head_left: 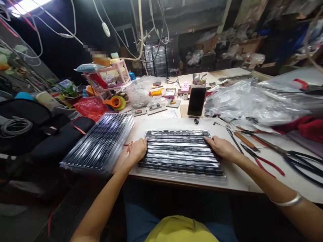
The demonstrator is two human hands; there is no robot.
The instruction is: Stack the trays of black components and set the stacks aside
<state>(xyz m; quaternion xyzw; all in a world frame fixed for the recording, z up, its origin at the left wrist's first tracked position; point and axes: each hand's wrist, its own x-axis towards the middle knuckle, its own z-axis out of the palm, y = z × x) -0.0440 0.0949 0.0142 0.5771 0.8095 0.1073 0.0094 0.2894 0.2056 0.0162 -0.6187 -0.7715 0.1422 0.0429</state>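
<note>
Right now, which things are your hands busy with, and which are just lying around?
In hand: left hand and right hand on the ends of the tray of dark strips.

Lying about: second tray stack, phone, red-handled pliers, tape rolls.

A bright ceiling lamp (26, 5) burns white at the top left corner, blown out to a flat patch. The pale surface (239, 174) is well lit, while the back of the room and the space under the near edge fall into deep shadow. Glare streaks the plastic sheeting (252, 104) and glossy trays (101, 143). Edges bend outward and blur; the centre stays fairly sharp.
</note>
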